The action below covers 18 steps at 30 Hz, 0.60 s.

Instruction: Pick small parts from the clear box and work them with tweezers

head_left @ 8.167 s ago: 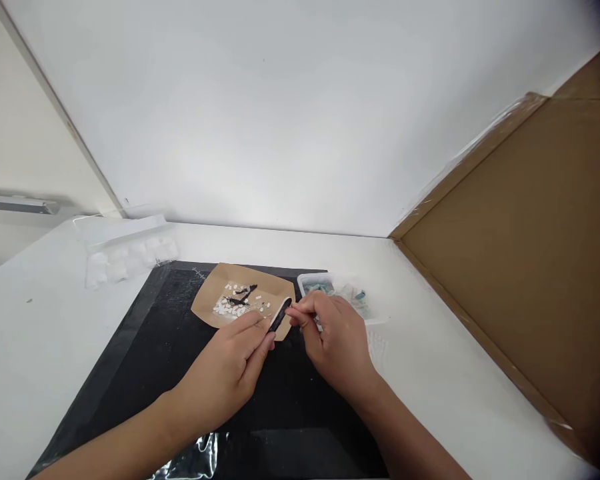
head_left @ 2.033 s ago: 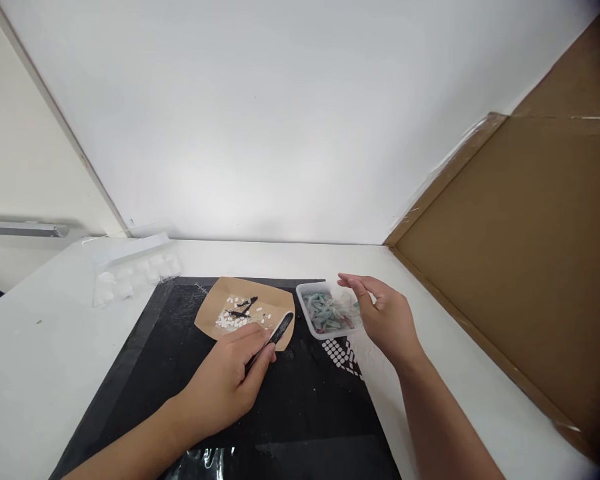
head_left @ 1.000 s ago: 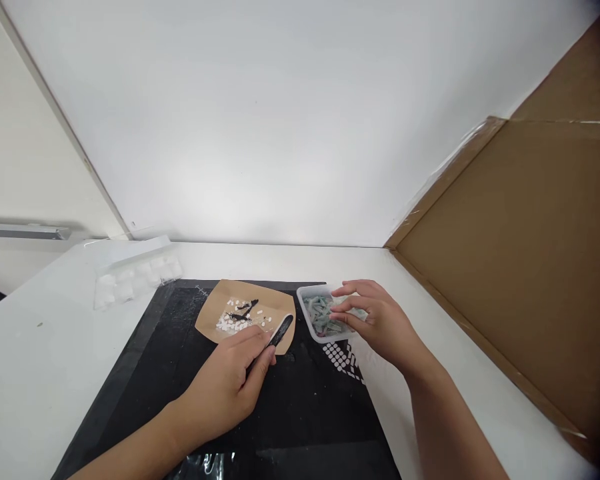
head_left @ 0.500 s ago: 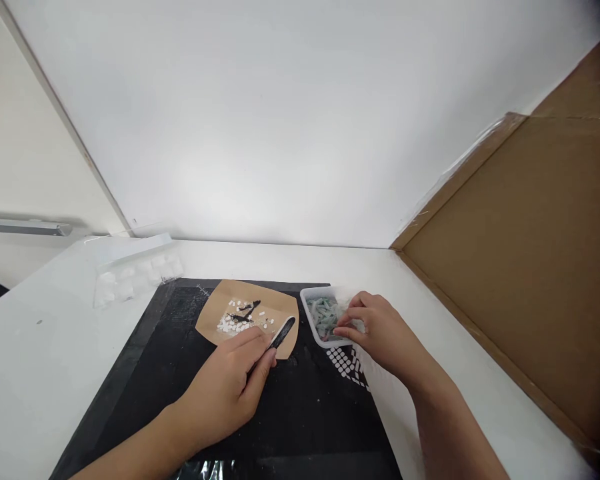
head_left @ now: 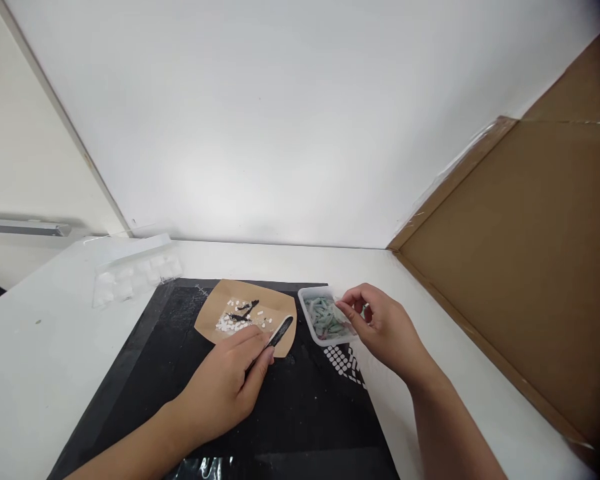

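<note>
My left hand (head_left: 230,373) is closed around a long, narrow piece with a black face and a white edge (head_left: 281,331); its lower end is hidden by my fingers. That piece slants over the right part of a tan sheet (head_left: 207,317), where small white bits (head_left: 225,324) and dark strips (head_left: 245,312) lie. On the right, my right hand (head_left: 380,327) pinches a pale translucent piece (head_left: 346,315) between thumb and fingertips, at the right rim of a clear plastic tub (head_left: 307,291). Pale green slender pieces (head_left: 323,313) fill the tub.
A black mat (head_left: 305,413) lies under the sheet on the white table (head_left: 30,373). Dark film with white dots (head_left: 337,360) sits below the tub. A clear plastic tray (head_left: 135,270) stands at the back left. Cardboard (head_left: 505,253) rises on the right; a white wall (head_left: 260,133) stands behind.
My right hand has drawn its fingers up from the tub's contents to its right rim, and its pinch shows more clearly. My left hand keeps its hold, nearly still.
</note>
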Motion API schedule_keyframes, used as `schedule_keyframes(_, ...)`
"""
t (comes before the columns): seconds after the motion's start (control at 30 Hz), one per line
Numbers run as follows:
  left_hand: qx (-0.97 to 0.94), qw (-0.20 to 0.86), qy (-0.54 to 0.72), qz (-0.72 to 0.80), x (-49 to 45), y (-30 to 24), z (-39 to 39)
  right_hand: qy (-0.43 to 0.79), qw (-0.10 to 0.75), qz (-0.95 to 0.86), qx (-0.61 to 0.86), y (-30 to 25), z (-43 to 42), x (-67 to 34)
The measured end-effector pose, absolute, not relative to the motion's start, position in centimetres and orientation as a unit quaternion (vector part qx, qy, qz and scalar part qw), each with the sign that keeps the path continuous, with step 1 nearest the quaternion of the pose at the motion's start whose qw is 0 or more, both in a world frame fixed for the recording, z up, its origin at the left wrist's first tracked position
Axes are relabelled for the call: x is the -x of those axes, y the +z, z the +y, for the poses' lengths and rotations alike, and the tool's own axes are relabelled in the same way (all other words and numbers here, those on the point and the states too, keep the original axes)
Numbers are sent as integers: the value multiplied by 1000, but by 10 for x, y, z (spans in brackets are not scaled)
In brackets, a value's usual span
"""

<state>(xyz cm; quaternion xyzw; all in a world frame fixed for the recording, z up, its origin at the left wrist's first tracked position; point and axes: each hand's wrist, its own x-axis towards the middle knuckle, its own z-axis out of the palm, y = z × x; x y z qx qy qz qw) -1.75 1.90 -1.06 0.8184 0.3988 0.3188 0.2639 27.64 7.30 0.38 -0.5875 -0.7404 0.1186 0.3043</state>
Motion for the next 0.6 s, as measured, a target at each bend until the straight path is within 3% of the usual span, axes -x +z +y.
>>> schedule_keyframes(0.43,-820,259,318,399,18,-12,20,163,376,-736,539,-2,74,-269)
schedule_keyframes(0.6,-817,254,314,411,18,-13,20,233,412,-715,515,-4,70,-261)
